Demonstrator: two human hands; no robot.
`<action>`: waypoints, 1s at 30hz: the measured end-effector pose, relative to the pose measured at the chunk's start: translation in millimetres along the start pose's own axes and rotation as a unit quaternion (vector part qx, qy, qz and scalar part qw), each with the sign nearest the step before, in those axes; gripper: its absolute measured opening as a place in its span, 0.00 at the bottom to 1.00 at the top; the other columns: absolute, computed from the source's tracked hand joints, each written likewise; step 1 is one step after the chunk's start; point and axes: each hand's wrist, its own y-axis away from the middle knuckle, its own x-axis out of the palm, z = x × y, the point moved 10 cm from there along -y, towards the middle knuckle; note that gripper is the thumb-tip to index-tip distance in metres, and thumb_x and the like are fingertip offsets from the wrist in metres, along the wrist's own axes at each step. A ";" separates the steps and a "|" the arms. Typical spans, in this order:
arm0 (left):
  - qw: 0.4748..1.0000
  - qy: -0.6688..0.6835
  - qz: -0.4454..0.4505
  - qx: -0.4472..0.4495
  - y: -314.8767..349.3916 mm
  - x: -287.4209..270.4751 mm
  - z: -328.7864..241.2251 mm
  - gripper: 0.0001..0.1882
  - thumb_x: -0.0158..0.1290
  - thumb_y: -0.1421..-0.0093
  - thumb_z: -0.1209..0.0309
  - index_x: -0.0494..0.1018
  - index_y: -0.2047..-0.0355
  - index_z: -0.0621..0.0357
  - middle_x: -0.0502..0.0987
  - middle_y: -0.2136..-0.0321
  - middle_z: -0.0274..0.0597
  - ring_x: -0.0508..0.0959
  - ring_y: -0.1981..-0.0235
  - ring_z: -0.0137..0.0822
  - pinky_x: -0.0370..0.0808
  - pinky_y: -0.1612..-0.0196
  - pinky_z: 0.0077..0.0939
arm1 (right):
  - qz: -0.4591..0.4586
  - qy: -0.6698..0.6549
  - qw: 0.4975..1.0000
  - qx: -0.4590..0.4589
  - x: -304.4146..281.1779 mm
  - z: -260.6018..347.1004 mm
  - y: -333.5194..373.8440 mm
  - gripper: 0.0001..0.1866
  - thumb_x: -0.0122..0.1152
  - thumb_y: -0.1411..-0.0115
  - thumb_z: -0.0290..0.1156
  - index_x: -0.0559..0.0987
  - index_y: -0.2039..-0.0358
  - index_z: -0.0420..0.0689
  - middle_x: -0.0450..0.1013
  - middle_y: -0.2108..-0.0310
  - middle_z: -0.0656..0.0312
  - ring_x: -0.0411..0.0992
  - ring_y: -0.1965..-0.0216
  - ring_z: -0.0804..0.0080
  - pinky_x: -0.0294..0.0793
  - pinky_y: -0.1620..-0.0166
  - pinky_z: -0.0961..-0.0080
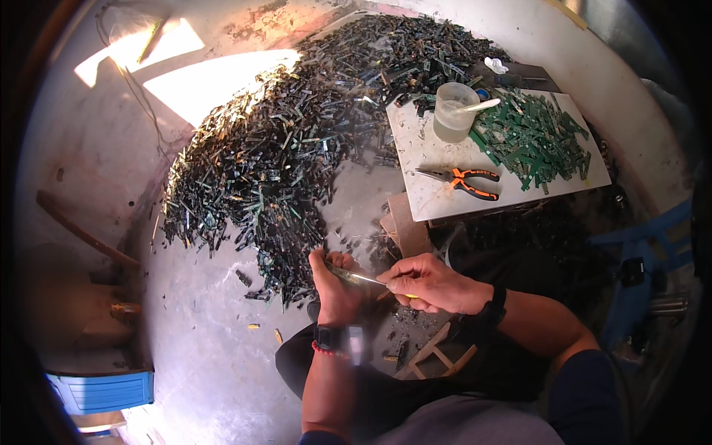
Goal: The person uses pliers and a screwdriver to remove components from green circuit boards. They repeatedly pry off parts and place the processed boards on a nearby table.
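My left hand (335, 291) is closed around a small narrow strip (340, 272), greenish and partly covered by the fingers. Held in my right hand (437, 285) is a screwdriver (367, 279) with a thin metal shaft and a bit of yellow handle showing. Its shaft points left, and the tip meets or nearly meets the strip; exact contact is too small to tell. Just beyond my left hand spreads a large heap of dark, narrow pieces (278, 170) on the floor.
To the right, a white board (423, 196) bears orange-and-black pliers (460, 182), a translucent cup (452, 122) with a pale-handled tool, and a pile of green strips (530, 141). A blue stool (638, 252) stands at right, a blue plastic item (104, 391) at lower left.
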 end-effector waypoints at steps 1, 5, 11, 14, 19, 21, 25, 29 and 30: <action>1.000 0.003 0.005 -0.019 4.1 6.3 4.9 0.21 0.43 0.40 0.54 0.56 0.86 0.48 0.58 0.88 0.29 0.56 0.86 0.27 0.55 0.81 0.25 | 0.000 -0.034 0.999 -0.003 2.9 3.3 -0.8 0.12 0.52 0.35 0.32 0.75 0.54 0.40 0.68 0.78 0.67 0.60 0.84 0.87 0.56 0.85 0.87; 0.997 -0.032 -0.066 -0.029 24.5 36.2 33.8 0.21 0.44 0.39 0.53 0.59 0.84 0.48 0.61 0.87 0.27 0.62 0.84 0.26 0.62 0.79 0.24 | -0.029 -0.044 0.997 -0.058 -6.2 16.1 -13.5 0.12 0.54 0.36 0.32 0.75 0.57 0.39 0.67 0.79 0.65 0.58 0.87 0.86 0.52 0.87 0.87; 0.987 0.081 -0.016 -0.135 12.7 30.6 35.6 0.25 0.37 0.38 0.45 0.61 0.83 0.49 0.59 0.87 0.31 0.54 0.89 0.28 0.52 0.86 0.23 | -0.158 0.092 0.966 -0.182 -41.0 58.5 5.4 0.16 0.54 0.39 0.30 0.74 0.53 0.37 0.70 0.77 0.66 0.64 0.83 0.84 0.64 0.81 0.85; 0.977 0.061 0.118 -0.166 17.6 48.3 42.8 0.25 0.37 0.37 0.46 0.60 0.83 0.50 0.59 0.87 0.32 0.55 0.90 0.27 0.52 0.86 0.22 | -0.349 0.439 0.795 -0.229 -65.4 105.5 33.5 0.18 0.52 0.44 0.25 0.75 0.52 0.44 0.76 0.72 0.52 0.74 0.76 0.65 0.73 0.71 0.71; 0.961 0.090 0.205 -0.162 27.8 63.2 38.1 0.26 0.37 0.35 0.46 0.59 0.83 0.50 0.59 0.87 0.32 0.54 0.91 0.26 0.53 0.86 0.22 | -0.496 0.517 0.660 -0.226 -126.3 138.4 58.2 0.19 0.56 0.46 0.25 0.76 0.52 0.50 0.76 0.67 0.52 0.74 0.66 0.53 0.73 0.61 0.62; 0.955 0.081 0.234 -0.161 31.7 70.7 38.4 0.27 0.37 0.35 0.45 0.59 0.84 0.51 0.58 0.88 0.32 0.54 0.91 0.26 0.53 0.86 0.22 | -0.519 0.536 0.633 -0.206 -147.7 142.6 63.6 0.19 0.57 0.46 0.25 0.77 0.52 0.49 0.76 0.65 0.54 0.73 0.63 0.55 0.72 0.57 0.62; 0.946 0.076 0.255 -0.182 35.1 81.7 45.2 0.29 0.36 0.35 0.45 0.58 0.85 0.51 0.58 0.89 0.32 0.55 0.91 0.26 0.54 0.87 0.22 | -0.531 0.564 0.601 -0.197 -174.9 136.8 65.6 0.17 0.60 0.48 0.26 0.79 0.55 0.48 0.76 0.62 0.58 0.72 0.59 0.57 0.69 0.53 0.63; 0.953 0.033 0.256 -0.158 29.7 79.0 46.0 0.30 0.35 0.36 0.42 0.57 0.86 0.50 0.58 0.89 0.32 0.55 0.91 0.27 0.54 0.87 0.23 | -0.474 0.505 0.634 -0.345 -126.8 151.8 66.8 0.14 0.64 0.50 0.28 0.80 0.61 0.43 0.76 0.58 0.58 0.71 0.56 0.57 0.69 0.51 0.64; 0.957 0.020 0.249 -0.146 30.3 76.3 44.1 0.31 0.35 0.36 0.41 0.57 0.87 0.50 0.58 0.90 0.33 0.55 0.91 0.27 0.54 0.87 0.23 | -0.402 0.459 0.704 -0.364 -104.0 148.2 56.0 0.15 0.65 0.50 0.29 0.80 0.60 0.42 0.76 0.57 0.57 0.72 0.55 0.58 0.70 0.51 0.64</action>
